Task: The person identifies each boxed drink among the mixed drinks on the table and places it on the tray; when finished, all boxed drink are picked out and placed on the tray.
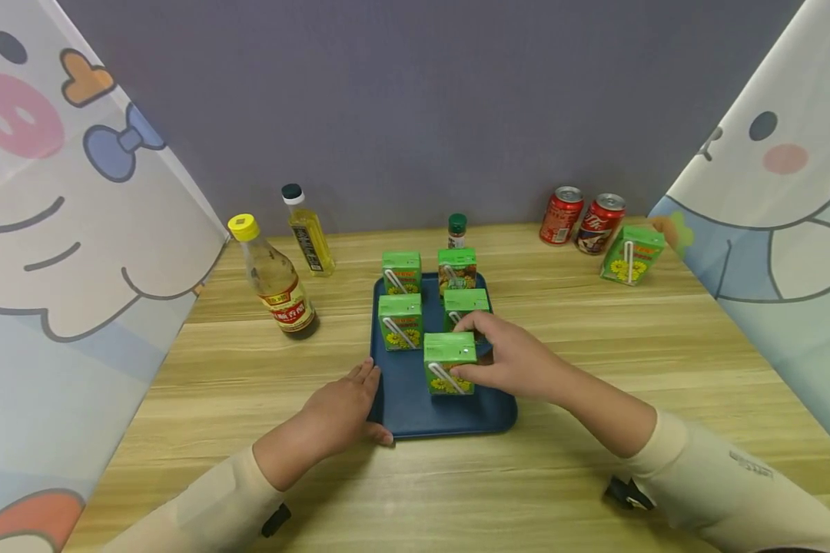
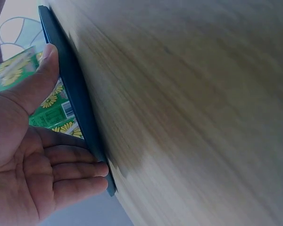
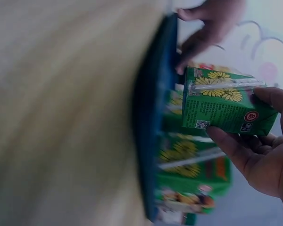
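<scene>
My right hand [image 1: 519,357] pinches a green juice carton [image 1: 449,365] with a white straw on its front. In the right wrist view this carton [image 3: 226,101] appears slightly above the dark blue tray [image 3: 153,99], between thumb and fingers. At the tray's [image 1: 404,411] near left corner rests my left hand [image 1: 339,403], fingers along the left side and thumb at the front edge. The left wrist view shows fairly straight fingers [image 2: 80,172] against the rim. Behind the held carton, several like cartons stand upright on the tray, among them one on the left [image 1: 401,322].
Left of the tray stand a yellow-capped sauce bottle [image 1: 283,296] and an oil bottle [image 1: 311,238]. A green-capped jar [image 1: 457,229] is behind the tray. Two red cans [image 1: 562,216] and another green carton [image 1: 632,255] stand at the back right, near the grey partition [image 1: 415,115].
</scene>
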The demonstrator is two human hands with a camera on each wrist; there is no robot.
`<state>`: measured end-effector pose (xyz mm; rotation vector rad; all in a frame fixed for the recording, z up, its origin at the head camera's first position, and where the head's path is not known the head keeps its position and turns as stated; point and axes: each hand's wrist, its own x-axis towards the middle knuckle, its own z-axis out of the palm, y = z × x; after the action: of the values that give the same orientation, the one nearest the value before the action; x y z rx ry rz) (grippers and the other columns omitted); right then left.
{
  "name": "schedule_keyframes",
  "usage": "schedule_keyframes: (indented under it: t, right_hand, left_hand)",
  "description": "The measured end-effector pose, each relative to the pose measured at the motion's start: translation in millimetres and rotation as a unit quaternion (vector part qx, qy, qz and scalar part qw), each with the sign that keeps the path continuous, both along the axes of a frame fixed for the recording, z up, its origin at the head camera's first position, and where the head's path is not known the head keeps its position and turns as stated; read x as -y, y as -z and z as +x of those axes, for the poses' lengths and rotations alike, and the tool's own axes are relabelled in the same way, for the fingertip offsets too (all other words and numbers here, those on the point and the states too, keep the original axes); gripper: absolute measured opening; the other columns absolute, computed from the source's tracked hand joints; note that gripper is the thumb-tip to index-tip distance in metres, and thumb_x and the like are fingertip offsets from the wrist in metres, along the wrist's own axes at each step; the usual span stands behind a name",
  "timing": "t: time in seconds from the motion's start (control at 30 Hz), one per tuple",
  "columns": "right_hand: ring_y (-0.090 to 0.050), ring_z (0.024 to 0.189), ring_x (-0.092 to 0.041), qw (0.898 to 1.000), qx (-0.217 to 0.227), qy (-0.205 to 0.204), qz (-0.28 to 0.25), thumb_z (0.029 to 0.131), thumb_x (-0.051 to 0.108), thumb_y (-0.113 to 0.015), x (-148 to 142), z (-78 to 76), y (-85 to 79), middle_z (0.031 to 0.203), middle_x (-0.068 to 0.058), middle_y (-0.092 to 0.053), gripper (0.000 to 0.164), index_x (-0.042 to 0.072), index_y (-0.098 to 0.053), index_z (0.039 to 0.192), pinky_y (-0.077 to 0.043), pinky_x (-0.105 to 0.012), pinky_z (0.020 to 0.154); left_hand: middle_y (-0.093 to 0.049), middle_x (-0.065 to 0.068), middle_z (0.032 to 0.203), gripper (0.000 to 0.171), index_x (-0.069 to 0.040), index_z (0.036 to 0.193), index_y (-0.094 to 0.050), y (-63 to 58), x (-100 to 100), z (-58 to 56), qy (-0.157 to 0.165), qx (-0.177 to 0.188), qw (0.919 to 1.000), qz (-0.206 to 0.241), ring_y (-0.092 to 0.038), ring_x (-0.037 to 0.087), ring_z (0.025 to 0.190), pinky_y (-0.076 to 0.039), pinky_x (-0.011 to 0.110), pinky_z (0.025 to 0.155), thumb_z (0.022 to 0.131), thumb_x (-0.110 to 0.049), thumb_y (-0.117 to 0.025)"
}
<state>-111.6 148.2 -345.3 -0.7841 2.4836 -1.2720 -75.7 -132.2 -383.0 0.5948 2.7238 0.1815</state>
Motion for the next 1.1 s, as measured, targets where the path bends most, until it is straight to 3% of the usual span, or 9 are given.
schedule_keyframes:
  t: [0.23,0.4,0.6,0.97,1.1]
  right_hand:
    - [-0.064,0.101,-0.015,0.999,0.005,-0.003,0.037,0.087,0.037,-0.075,15,0.1,22.1,0.115,0.006,-0.060,0.044,0.021,-0.051,0.120,-0.055,-0.024,0.076]
    - [-0.063,0.102,-0.013,0.999,-0.013,-0.006,0.047,0.087,0.038,-0.074,25,-0.4,26.0,0.117,0.008,-0.059,0.047,0.023,-0.050,0.124,-0.054,-0.026,0.078]
    - [-0.059,0.108,-0.009,0.999,-0.002,-0.019,0.039,0.088,0.038,-0.073,39,-1.5,29.4,0.119,0.009,-0.059,0.046,0.023,-0.050,0.124,-0.054,-0.026,0.081]
    - [-0.058,0.099,-0.003,0.994,-0.063,-0.034,0.086,0.089,0.043,-0.071,52,-0.5,27.8,0.119,0.010,-0.059,0.049,0.023,-0.048,0.126,-0.051,-0.029,0.085]
    - [-0.057,0.110,-0.007,0.994,-0.053,-0.039,0.082,0.088,0.049,-0.069,46,-1.7,18.2,0.128,0.006,-0.056,0.059,0.020,-0.046,0.135,-0.053,-0.032,0.089]
  left_hand:
    - [-0.030,0.025,0.156,0.109,0.008,0.148,-0.034,1.6,3,-1.2,0.001,-0.007,0.9999,0.008,-0.031,0.035,0.145,-0.036,0.049,0.113,0.073,-0.060,-0.076]
    - [-0.029,0.025,0.157,0.116,0.008,0.150,-0.030,3.2,9,-2.7,-0.005,-0.018,0.9997,0.017,-0.031,0.035,0.145,-0.035,0.048,0.114,0.072,-0.064,-0.076]
    - [-0.032,0.024,0.156,0.112,0.008,0.148,-0.033,0.8,15,-7.6,-0.003,-0.012,0.9995,0.028,-0.035,0.034,0.143,-0.038,0.047,0.112,0.072,-0.060,-0.078]
    - [-0.033,0.025,0.155,0.108,0.009,0.147,-0.035,2.0,16,-8.5,0.012,-0.015,0.9990,0.040,-0.035,0.035,0.143,-0.040,0.049,0.110,0.074,-0.056,-0.079]
    - [-0.033,0.026,0.155,0.108,0.010,0.146,-0.036,2.4,16,-8.2,0.011,-0.015,0.9989,0.043,-0.035,0.036,0.143,-0.039,0.049,0.110,0.073,-0.056,-0.080]
